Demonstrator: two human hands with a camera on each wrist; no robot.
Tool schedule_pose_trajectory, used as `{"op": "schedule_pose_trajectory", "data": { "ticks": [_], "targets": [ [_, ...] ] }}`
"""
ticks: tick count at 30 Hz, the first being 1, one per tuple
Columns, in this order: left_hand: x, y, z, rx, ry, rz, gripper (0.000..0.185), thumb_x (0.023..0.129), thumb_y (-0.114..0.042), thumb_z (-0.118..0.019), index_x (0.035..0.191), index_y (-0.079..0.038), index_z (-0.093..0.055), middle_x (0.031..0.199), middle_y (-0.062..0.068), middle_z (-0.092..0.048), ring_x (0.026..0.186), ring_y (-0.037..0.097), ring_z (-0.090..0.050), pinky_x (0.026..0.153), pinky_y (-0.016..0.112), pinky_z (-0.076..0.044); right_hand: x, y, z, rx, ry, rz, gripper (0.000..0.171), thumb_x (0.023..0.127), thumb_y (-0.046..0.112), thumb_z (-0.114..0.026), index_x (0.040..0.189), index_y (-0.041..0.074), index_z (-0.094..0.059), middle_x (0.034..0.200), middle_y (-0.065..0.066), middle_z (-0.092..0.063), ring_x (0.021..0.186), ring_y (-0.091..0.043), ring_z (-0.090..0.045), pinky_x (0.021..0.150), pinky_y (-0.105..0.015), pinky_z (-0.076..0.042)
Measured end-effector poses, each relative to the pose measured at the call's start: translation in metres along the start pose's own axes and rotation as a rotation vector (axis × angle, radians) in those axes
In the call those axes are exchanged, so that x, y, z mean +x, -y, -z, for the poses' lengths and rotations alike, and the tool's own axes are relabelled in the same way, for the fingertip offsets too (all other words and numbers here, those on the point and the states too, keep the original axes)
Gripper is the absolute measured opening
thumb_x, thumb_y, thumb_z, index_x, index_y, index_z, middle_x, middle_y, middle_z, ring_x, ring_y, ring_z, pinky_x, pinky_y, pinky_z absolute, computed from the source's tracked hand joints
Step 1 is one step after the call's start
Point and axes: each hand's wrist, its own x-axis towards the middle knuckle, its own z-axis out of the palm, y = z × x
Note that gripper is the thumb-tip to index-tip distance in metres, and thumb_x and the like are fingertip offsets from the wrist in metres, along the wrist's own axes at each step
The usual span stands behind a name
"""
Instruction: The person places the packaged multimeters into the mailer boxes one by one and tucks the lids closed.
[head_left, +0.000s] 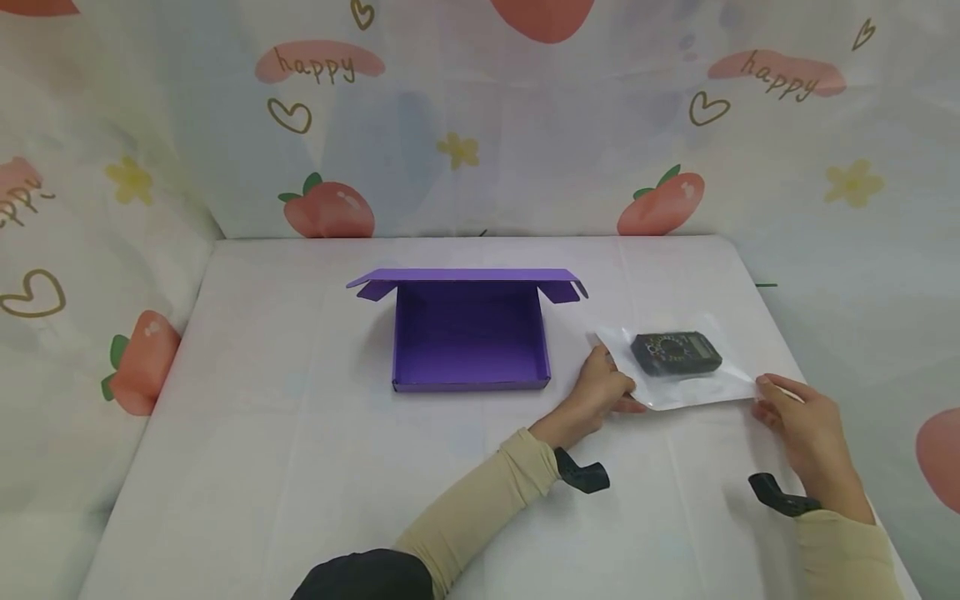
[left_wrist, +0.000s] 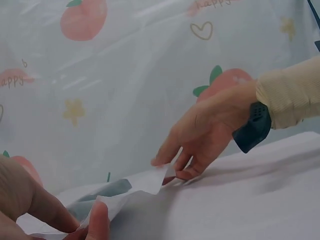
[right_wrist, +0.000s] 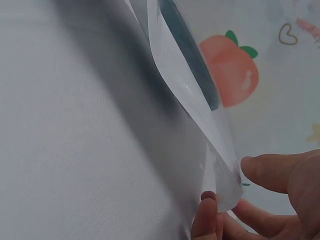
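Note:
A white and clear plastic bag (head_left: 678, 392) is held at the right side of the table, its near edge raised off the surface. A black multimeter (head_left: 677, 353) with a dial and a small screen shows through it, seemingly inside. My left hand (head_left: 588, 396) pinches the bag's left end between thumb and fingers. At the opposite corner, my right hand (head_left: 813, 425) pinches the bag. The right wrist view shows the film's corner (right_wrist: 229, 192) between thumb and fingers of the right hand (right_wrist: 295, 185). Only a dark blurred shape of the multimeter appears in the wrist views.
Left of the bag stands an open purple box (head_left: 471, 333), its lid raised at the back with side flaps spread. White cloth covers the table (head_left: 262, 467). A patterned curtain (head_left: 525, 125) hangs behind and along the sides.

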Motion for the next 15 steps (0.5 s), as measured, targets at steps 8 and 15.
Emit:
{"op": "schedule_pose_trajectory", "data": {
  "ticks": [8, 15],
  "targets": [
    [-0.0006, -0.0019, 0.0, 0.157, -0.032, -0.046, 0.05, 0.085, 0.017, -0.056, 0.131, -0.003, -0.052, 0.097, 0.008, -0.056, 0.078, 0.023, -0.065, 0.071, 0.042, -0.063, 0.0, -0.0016, 0.0035, -0.108, -0.025, 0.003, 0.021, 0.1, 0.029, -0.071, 0.118, 0.029, -0.062, 0.093, 0.017, -0.056, 0.071, -0.006, -0.062, 0.066, -0.016, -0.056],
    [-0.0035, -0.0008, -0.004, 0.209, -0.049, -0.067, 0.059, 0.083, 0.018, -0.055, 0.137, -0.004, -0.051, 0.092, 0.007, -0.059, 0.072, 0.018, -0.059, 0.061, 0.032, -0.055, 0.0008, 0.0012, 0.0064, -0.273, -0.054, -0.017, 0.027, 0.102, 0.032, -0.066, 0.129, 0.027, -0.063, 0.104, 0.016, -0.05, 0.074, -0.006, -0.06, 0.068, -0.016, -0.053]
  ]
}}
